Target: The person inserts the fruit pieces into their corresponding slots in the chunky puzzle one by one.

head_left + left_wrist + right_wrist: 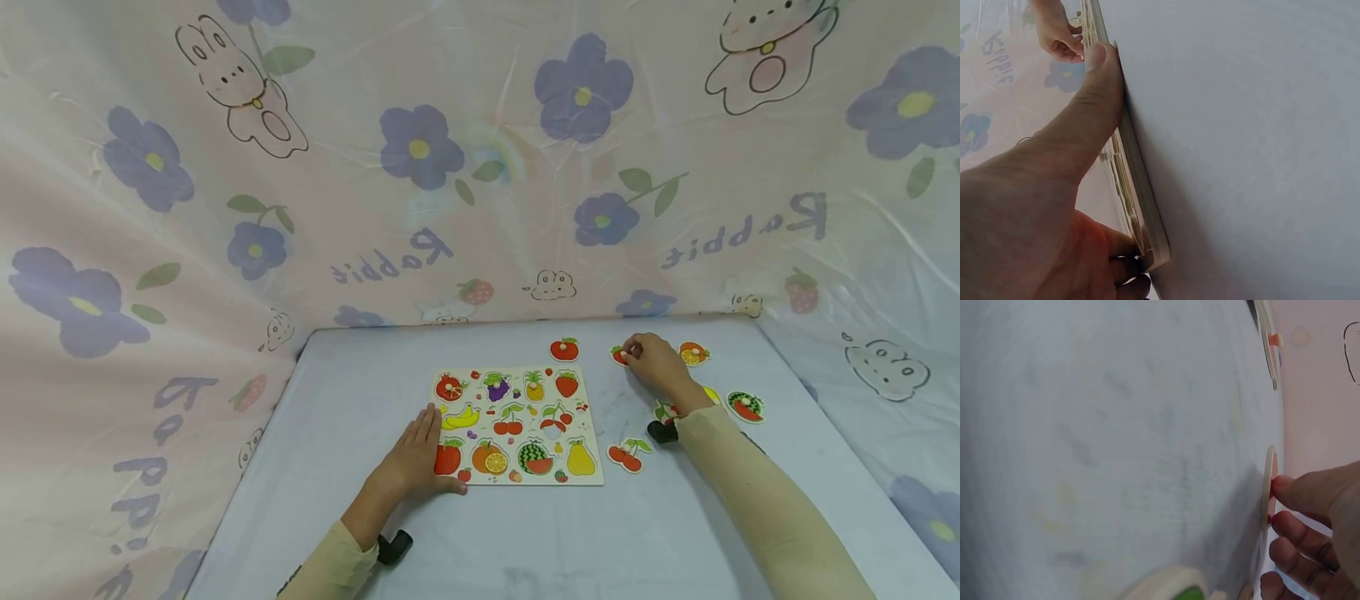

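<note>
The fingers (1289,526) of the right hand (658,365) pinch a red fruit piece (618,356) with the thumb, as we see from the head and right wrist views. They cover much of the piece, so we cannot tell its long axis, nor whether it is lifted off the worktop (360,358).

The relation we weigh most is that between this piece and the fruit board (532,481): the board lies to the left and nearer, apart from the pinched piece, with its long side running left to right. The right hand is the nearer one to the piece. The left hand (412,460) rests at the board's near left corner, its fingers stretched along the left edge and its thumb along the near edge.

Just beyond the board's far edge we see a red tomato piece (564,350), left of the pinched one. An orange piece (693,354) and a watermelon piece (745,407) lie to the right, and a cherry piece (628,456) sits beside the board's right edge.
</note>
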`<state>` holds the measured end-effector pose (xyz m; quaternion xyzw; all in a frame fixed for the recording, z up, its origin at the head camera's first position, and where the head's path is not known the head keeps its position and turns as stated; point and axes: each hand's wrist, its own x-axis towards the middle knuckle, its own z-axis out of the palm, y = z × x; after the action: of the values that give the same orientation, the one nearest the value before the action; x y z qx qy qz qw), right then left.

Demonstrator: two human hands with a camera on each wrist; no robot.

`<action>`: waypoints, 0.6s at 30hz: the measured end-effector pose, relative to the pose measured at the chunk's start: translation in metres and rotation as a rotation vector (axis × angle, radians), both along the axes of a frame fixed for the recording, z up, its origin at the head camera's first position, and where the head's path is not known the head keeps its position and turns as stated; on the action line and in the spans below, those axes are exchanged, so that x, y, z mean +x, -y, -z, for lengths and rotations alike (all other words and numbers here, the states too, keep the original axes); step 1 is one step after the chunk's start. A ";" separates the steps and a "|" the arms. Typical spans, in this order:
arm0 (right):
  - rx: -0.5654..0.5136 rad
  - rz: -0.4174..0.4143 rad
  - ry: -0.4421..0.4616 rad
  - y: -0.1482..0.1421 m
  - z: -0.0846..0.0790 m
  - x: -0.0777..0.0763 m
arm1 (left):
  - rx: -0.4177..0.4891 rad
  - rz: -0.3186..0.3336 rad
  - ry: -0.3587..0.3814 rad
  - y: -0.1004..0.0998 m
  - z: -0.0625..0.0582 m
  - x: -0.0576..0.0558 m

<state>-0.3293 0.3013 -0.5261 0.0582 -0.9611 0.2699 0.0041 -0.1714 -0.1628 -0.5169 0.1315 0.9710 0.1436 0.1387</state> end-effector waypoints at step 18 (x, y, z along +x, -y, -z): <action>-0.026 0.004 0.000 0.003 0.006 0.002 | -0.007 0.010 0.001 0.000 0.002 -0.001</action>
<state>-0.3270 0.2982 -0.5319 0.0563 -0.9576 0.2824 0.0055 -0.1726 -0.1633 -0.5189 0.1358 0.9708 0.1396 0.1404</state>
